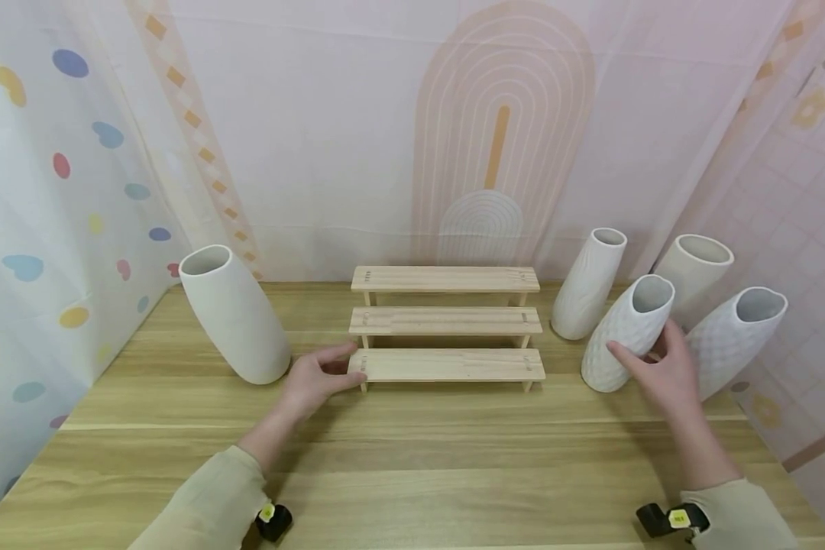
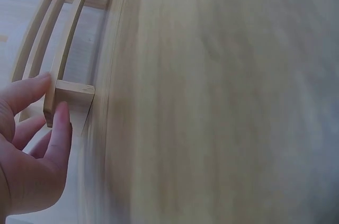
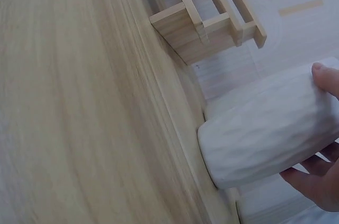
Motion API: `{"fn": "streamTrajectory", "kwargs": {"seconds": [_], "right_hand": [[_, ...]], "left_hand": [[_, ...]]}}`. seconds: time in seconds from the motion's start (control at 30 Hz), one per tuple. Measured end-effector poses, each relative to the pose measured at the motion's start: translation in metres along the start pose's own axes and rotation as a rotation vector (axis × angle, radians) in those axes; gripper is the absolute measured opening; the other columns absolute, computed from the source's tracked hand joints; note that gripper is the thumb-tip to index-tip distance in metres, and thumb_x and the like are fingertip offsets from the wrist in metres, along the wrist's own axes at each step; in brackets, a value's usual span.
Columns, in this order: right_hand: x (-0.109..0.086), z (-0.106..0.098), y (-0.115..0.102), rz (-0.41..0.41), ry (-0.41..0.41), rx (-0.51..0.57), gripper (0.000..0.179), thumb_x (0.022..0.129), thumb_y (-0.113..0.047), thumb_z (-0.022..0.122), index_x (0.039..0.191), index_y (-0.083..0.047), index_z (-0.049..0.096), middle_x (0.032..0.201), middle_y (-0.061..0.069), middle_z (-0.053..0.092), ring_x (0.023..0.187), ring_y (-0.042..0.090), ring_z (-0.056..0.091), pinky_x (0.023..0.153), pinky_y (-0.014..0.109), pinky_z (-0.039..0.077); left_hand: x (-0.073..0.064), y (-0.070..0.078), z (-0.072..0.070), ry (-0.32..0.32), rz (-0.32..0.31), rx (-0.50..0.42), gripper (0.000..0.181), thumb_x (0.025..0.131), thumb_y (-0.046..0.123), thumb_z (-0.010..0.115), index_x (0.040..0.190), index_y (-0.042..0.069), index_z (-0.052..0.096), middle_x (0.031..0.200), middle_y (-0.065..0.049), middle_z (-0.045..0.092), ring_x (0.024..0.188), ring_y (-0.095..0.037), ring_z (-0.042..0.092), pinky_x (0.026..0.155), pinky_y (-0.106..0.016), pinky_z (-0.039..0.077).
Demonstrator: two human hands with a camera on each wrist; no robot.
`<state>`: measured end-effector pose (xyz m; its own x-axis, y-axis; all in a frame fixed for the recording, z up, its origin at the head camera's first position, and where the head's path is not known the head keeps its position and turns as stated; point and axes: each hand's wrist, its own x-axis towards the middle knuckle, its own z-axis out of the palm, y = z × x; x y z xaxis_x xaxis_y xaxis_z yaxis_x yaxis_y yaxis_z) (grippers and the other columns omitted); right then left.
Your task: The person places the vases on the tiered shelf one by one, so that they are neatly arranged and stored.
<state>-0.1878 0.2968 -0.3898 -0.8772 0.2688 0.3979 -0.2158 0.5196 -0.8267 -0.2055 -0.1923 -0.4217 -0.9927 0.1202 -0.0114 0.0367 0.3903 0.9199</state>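
A three-step wooden display stand (image 1: 447,365) sits in the middle of the table. My left hand (image 1: 316,376) pinches the left end of its lowest board, with the thumb on top and a finger underneath in the left wrist view. On the right, my right hand (image 1: 668,374) grips a white dimpled vase (image 1: 619,344), thumb on the near side and fingers round the other. The vase's base is at the tabletop in the right wrist view. Beside that hand stands another white textured vase (image 1: 729,347), partly hidden by the hand.
A tall smooth white vase (image 1: 237,321) stands left of the stand. Behind the gripped vase are a slim white vase (image 1: 587,290) and a cream one (image 1: 690,267). A patterned curtain (image 1: 330,153) hangs along the back edge of the wooden table (image 1: 419,473).
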Motion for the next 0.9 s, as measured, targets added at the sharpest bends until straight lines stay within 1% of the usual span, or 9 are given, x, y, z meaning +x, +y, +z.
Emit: {"fn": "streamTrajectory", "kwargs": {"seconds": [0.1, 0.27, 0.43, 0.53, 0.67, 0.77, 0.9], "right_hand": [[-0.001, 0.0, -0.001, -0.008, -0.001, 0.002, 0.053, 0.082, -0.008, 0.08, 0.127, 0.0, 0.053, 0.1, -0.017, 0.056, 0.092, -0.002, 0.054, 0.073, 0.01, 0.045], [-0.004, 0.0, -0.006, -0.036, -0.026, -0.013, 0.057, 0.08, -0.007, 0.081, 0.129, 0.001, 0.053, 0.099, -0.02, 0.057, 0.092, -0.004, 0.055, 0.072, 0.01, 0.046], [-0.006, 0.0, -0.019, -0.047, -0.062, -0.012, 0.058, 0.081, -0.007, 0.082, 0.131, 0.0, 0.052, 0.1, -0.022, 0.057, 0.09, -0.005, 0.057, 0.073, 0.01, 0.046], [-0.007, 0.003, -0.032, -0.05, -0.097, 0.024, 0.057, 0.082, -0.007, 0.081, 0.131, -0.002, 0.052, 0.103, -0.02, 0.059, 0.091, -0.003, 0.058, 0.075, 0.011, 0.047], [-0.008, 0.013, -0.05, -0.077, -0.159, 0.1, 0.058, 0.083, -0.004, 0.079, 0.134, -0.004, 0.051, 0.109, -0.015, 0.06, 0.097, 0.001, 0.06, 0.078, 0.014, 0.048], [-0.009, 0.023, -0.063, -0.106, -0.205, 0.162, 0.061, 0.083, -0.002, 0.078, 0.137, -0.004, 0.049, 0.115, -0.01, 0.06, 0.1, 0.006, 0.06, 0.08, 0.016, 0.049], [-0.008, 0.041, -0.08, -0.126, -0.252, 0.252, 0.062, 0.081, 0.004, 0.077, 0.136, 0.001, 0.049, 0.115, -0.007, 0.059, 0.1, 0.009, 0.061, 0.082, 0.02, 0.051]], "left_hand": [[0.001, 0.001, 0.001, -0.002, 0.004, -0.006, 0.062, 0.083, 0.021, 0.083, 0.138, 0.006, 0.059, 0.143, -0.016, 0.052, 0.114, -0.029, 0.054, 0.084, -0.028, 0.049], [0.003, 0.001, 0.001, 0.001, -0.019, -0.004, 0.06, 0.083, 0.019, 0.083, 0.137, 0.006, 0.06, 0.138, -0.016, 0.055, 0.106, -0.026, 0.054, 0.078, -0.025, 0.048], [0.004, 0.001, 0.001, -0.003, -0.019, -0.011, 0.061, 0.082, 0.017, 0.083, 0.137, 0.005, 0.059, 0.135, -0.016, 0.056, 0.099, -0.024, 0.054, 0.072, -0.024, 0.048], [0.005, 0.0, 0.001, -0.005, -0.017, -0.014, 0.061, 0.082, 0.017, 0.083, 0.137, 0.006, 0.059, 0.136, -0.017, 0.056, 0.098, -0.023, 0.054, 0.07, -0.024, 0.048], [0.005, -0.001, 0.0, -0.004, -0.022, -0.016, 0.061, 0.082, 0.016, 0.084, 0.136, 0.005, 0.06, 0.138, -0.017, 0.055, 0.097, -0.023, 0.054, 0.07, -0.024, 0.048], [0.005, -0.001, 0.0, -0.003, -0.023, -0.015, 0.06, 0.082, 0.016, 0.084, 0.136, 0.005, 0.06, 0.138, -0.017, 0.055, 0.097, -0.022, 0.054, 0.07, -0.024, 0.048], [0.005, -0.002, 0.001, -0.002, -0.023, -0.015, 0.061, 0.081, 0.017, 0.084, 0.136, 0.006, 0.06, 0.138, -0.017, 0.054, 0.097, -0.022, 0.054, 0.07, -0.024, 0.048]]}}
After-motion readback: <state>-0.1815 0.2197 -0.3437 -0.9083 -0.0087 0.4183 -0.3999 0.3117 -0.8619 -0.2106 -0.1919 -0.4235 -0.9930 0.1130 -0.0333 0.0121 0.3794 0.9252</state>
